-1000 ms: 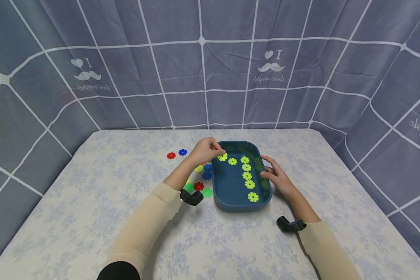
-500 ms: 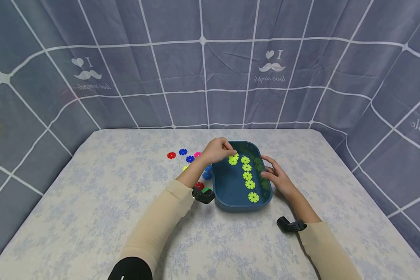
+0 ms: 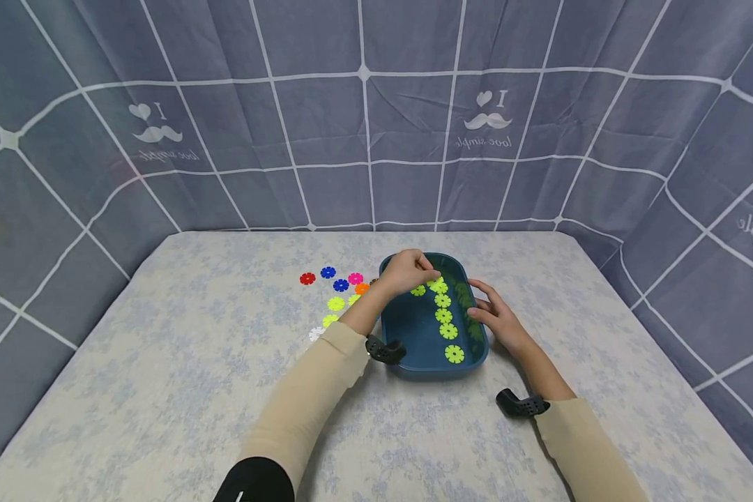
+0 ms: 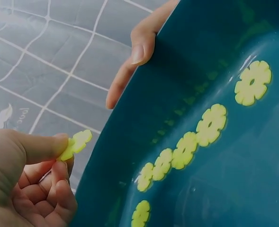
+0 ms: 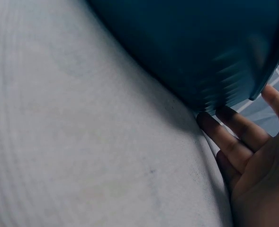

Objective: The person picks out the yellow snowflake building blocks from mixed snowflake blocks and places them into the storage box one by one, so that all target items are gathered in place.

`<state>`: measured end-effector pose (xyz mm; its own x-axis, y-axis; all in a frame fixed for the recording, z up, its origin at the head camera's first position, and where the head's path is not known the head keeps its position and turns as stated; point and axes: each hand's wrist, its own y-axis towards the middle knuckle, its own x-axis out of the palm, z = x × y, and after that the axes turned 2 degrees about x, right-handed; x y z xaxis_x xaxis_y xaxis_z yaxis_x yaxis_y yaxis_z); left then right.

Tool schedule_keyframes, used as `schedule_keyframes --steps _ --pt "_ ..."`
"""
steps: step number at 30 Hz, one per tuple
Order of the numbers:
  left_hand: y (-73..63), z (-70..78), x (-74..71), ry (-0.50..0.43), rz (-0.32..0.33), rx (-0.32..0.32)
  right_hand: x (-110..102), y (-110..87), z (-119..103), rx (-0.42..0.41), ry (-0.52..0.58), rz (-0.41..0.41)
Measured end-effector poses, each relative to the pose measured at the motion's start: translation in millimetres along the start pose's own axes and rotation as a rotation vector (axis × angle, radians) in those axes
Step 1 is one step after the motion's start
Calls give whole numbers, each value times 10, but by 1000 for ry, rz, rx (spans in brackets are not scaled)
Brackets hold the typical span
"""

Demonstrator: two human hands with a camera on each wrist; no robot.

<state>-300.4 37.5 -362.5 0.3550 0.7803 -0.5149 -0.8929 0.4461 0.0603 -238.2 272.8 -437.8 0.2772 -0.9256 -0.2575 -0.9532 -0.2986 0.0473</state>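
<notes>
My left hand [image 3: 404,272] reaches over the dark blue plastic bin [image 3: 408,359] near its far side. Its thumb and index finger pinch a yellow-green flower-shaped disc [image 4: 81,142], held tilted above the rim in the left wrist view. Several matching discs lie on the bin floor, mostly in a line near its right wall, with one disc [image 3: 454,354] apart at the near end. My right hand [image 3: 502,322] rests against the bin's right side. In the right wrist view its spread fingers [image 5: 234,144] touch the outer wall low down.
Left of the bin, several loose discs lie on the table [image 3: 163,390], including a red disc [image 3: 307,278], a blue disc [image 3: 341,285] and a pink disc [image 3: 355,278]. My left forearm hides part of this group. A grey checked curtain [image 3: 326,125] stands behind the table.
My left hand has moved right across the bin with the pinched yellow-green disc, from the left rim to above the far end of the disc line. The right hand and bin have stayed put.
</notes>
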Motion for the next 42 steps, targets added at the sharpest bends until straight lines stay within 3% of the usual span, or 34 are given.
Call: schedule_keyframes --steps 7,13,22,28,42 --pt "18 -29 84 26 11 -70 -4 1 18 10 3 4" --pt "30 -97 114 48 14 -79 -10 0 28 5 24 -2" --pt "45 -170 137 94 -54 -85 -2 5 14 1 16 2" --pt "38 -172 161 183 -105 -98 6 10 0 -12 8 -2" --pt "70 -203 236 338 -68 -190 0 -2 12 -7 6 -2"
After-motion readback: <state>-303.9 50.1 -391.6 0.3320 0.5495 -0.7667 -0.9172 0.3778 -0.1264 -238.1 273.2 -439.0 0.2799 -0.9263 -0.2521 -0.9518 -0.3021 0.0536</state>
